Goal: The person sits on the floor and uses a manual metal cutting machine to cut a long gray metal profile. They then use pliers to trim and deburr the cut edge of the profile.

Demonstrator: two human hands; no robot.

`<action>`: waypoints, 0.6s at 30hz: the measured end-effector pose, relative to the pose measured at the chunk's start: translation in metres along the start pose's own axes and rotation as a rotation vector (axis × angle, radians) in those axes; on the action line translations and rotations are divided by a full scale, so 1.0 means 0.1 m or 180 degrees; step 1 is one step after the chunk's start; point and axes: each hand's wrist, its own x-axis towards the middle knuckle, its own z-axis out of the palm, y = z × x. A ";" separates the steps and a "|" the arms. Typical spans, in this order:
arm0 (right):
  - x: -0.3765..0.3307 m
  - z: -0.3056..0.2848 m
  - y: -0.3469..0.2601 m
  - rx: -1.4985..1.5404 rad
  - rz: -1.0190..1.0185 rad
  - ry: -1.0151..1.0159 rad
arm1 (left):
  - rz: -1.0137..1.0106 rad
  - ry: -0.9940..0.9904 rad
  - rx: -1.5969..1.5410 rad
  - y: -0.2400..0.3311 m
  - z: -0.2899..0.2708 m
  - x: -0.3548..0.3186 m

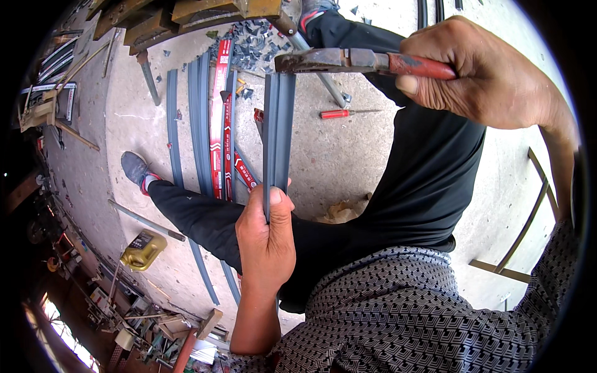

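Observation:
My left hand (267,245) is closed round the lower part of a grey channel-shaped strip (278,137), which stands roughly upright over my lap. In my right hand (488,74), the fist wraps the red grips of a pair of worn pliers (367,61). The dark jaws of the pliers lie across the top end of the strip and touch or overlap it; whether they bite into it I cannot tell. A red-handled screwdriver (336,114) lies on the concrete floor beyond my lap.
Long grey strips (200,124) and red-and-white strips (219,118) lie left of centre. Grey offcuts (252,46) are scattered under a rusty metal bench (205,13). A gold jug (143,250) and a grey rod (146,219) lie at left. My black-trousered legs spread around the work.

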 end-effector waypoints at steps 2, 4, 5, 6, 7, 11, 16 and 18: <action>0.03 -0.06 -0.07 0.0019 0.0258 -0.0109 | -0.0095 -0.0073 0.0016 0.02 -0.01 -0.01; 0.03 -0.07 -0.08 -0.0031 0.0304 -0.0080 | 0.0015 0.0003 0.0042 0.01 -0.01 0.00; 0.02 -0.05 -0.07 -0.0039 0.0264 -0.0021 | 0.0073 0.0037 0.0056 0.00 0.00 0.00; 0.02 -0.03 -0.06 -0.0020 0.0206 0.0028 | 0.0056 0.0020 0.0054 0.01 -0.01 0.00; 0.02 -0.02 -0.04 -0.0019 0.0140 0.0064 | 0.0039 0.0003 0.0053 0.01 -0.01 0.00; 0.02 0.06 0.03 0.0010 -0.0083 0.0212 | -0.0073 -0.0109 -0.0275 0.03 -0.05 0.03; -0.03 0.19 0.10 0.0107 -0.0336 0.0682 | -0.0209 -0.0276 -0.0565 0.01 -0.11 0.08; -0.05 0.22 0.13 0.0261 -0.0364 0.0771 | -0.0222 -0.0329 -0.0618 0.01 -0.15 0.09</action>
